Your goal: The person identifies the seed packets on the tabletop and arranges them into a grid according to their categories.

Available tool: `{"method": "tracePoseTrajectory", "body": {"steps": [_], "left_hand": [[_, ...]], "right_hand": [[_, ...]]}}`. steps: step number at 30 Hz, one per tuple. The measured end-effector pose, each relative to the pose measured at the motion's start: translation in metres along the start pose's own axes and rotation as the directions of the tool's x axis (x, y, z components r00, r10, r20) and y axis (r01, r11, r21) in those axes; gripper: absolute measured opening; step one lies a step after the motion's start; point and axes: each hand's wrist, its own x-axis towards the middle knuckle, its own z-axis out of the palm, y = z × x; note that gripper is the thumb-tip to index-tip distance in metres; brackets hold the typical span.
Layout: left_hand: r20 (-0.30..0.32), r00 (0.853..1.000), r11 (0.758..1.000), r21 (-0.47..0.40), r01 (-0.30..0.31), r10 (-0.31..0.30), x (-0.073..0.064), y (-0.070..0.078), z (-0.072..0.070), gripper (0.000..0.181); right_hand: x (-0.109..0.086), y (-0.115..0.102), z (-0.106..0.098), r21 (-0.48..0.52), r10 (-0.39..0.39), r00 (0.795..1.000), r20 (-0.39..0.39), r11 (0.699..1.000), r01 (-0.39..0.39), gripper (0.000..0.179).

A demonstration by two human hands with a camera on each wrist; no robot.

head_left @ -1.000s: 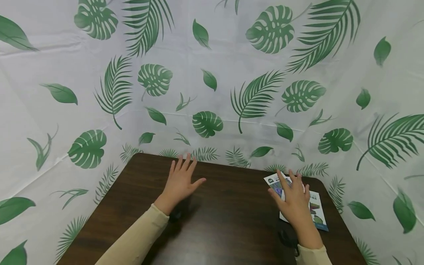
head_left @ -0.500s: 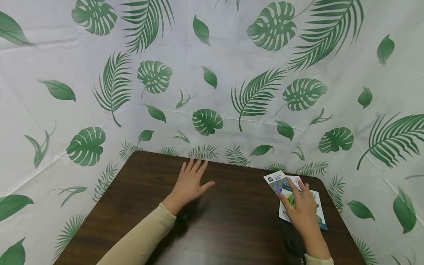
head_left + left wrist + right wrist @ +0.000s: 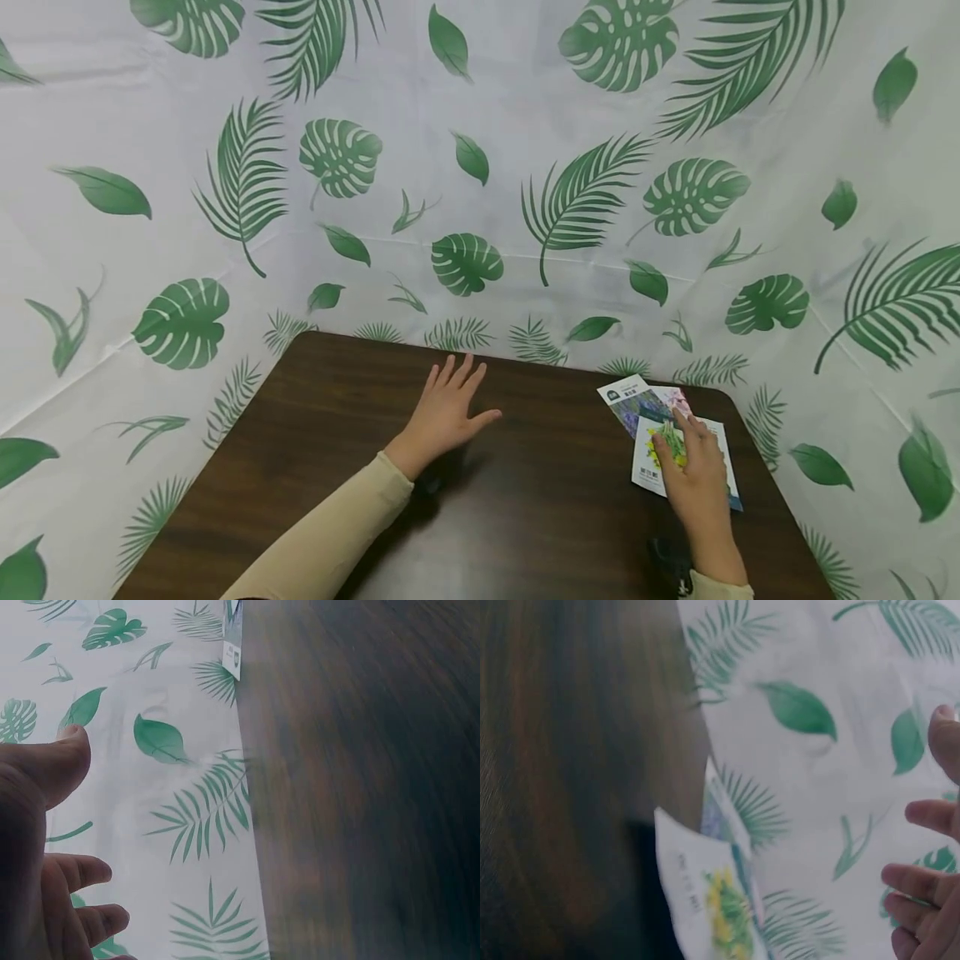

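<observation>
Several white seed packets with plant pictures lie overlapping at the right back of the table. On top, the yellow-flower packet [image 3: 647,467] partly covers the purple-flower packet [image 3: 628,402] and the pink-flower packet [image 3: 672,398]. My right hand [image 3: 697,475] is over this pile with its fingers spread loosely, hiding much of the rightmost packet [image 3: 718,435]. In the right wrist view these fingers [image 3: 919,881] hold nothing, and the yellow-flower packet [image 3: 697,900] stands apart from them. My left hand [image 3: 442,417] hovers over the table's middle, fingers spread, holding nothing.
The dark wooden table [image 3: 525,517] spans the lower view. White cloth [image 3: 412,67] printed with green leaves hangs behind it and at both sides. A dark wrist device [image 3: 670,558] sits below my right hand.
My left hand has moved right over the table. The right hand has shifted right and down, uncovering the purple, pink and yellow packets. The head view has tipped slightly downward.
</observation>
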Motion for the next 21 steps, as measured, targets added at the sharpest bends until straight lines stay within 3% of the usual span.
{"method": "tracePoseTrajectory", "body": {"steps": [6, 12, 21], "left_hand": [[0.052, 0.998, 0.999, -0.035, -0.032, 0.034, 0.008, 0.01, 0.011, 0.092], [0.102, 0.993, 0.998, -0.03, -0.06, 0.063, 0.01, 0.025, 0.017, 0.091], [0.173, 0.975, 0.989, -0.075, -0.126, 0.137, 0.024, 0.063, 0.036, 0.088]], "right_hand": [[-0.002, 0.021, 0.007, 0.101, 0.126, 0.992, 0.026, 0.987, -0.129, 0.058], [-0.006, 0.04, 0.012, 0.184, 0.261, 0.961, 0.095, 0.944, -0.274, 0.059], [-0.008, 0.057, 0.015, 0.281, 0.336, 0.936, 0.106, 0.893, -0.352, 0.061]]}}
